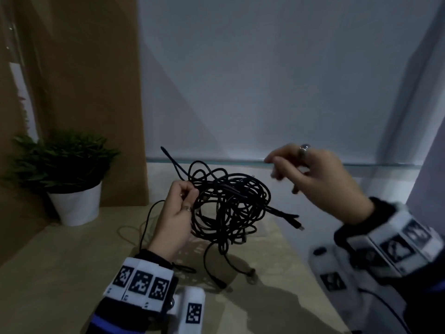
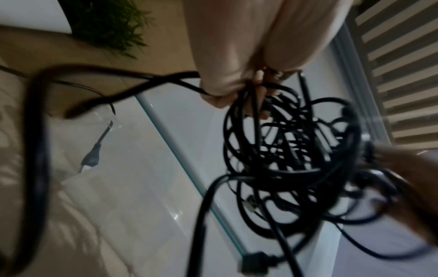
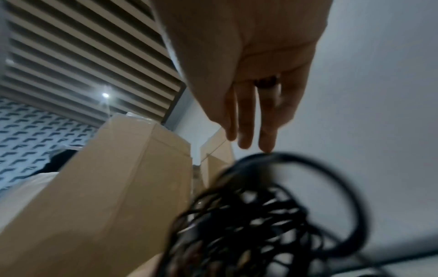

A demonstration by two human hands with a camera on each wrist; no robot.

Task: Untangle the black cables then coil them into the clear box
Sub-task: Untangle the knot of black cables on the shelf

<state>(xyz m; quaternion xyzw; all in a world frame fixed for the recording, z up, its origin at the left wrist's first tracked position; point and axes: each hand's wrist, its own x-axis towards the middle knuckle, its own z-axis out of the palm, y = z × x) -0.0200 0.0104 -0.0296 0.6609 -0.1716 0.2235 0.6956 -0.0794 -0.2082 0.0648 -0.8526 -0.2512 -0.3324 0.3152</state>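
A tangled bundle of black cables (image 1: 231,206) hangs in the air above the table (image 1: 60,273). My left hand (image 1: 190,191) grips it at its left side, fingers curled round several strands (image 2: 251,105). Loose ends with plugs (image 1: 298,225) stick out to the right, and others droop to the tabletop (image 1: 219,282). My right hand (image 1: 277,169) hovers above and to the right of the bundle, fingers relaxed and holding nothing. In the right wrist view its fingertips (image 3: 265,146) are just over a blurred cable loop (image 3: 320,168). A clear box (image 1: 277,233) shows only faintly under the bundle.
A potted green plant (image 1: 72,189) in a white pot stands at the left. A brown cardboard panel (image 1: 96,92) rises behind it. A glass ledge (image 1: 337,162) runs along the grey wall at the back. A thin cable (image 1: 147,227) trails over the table at the left.
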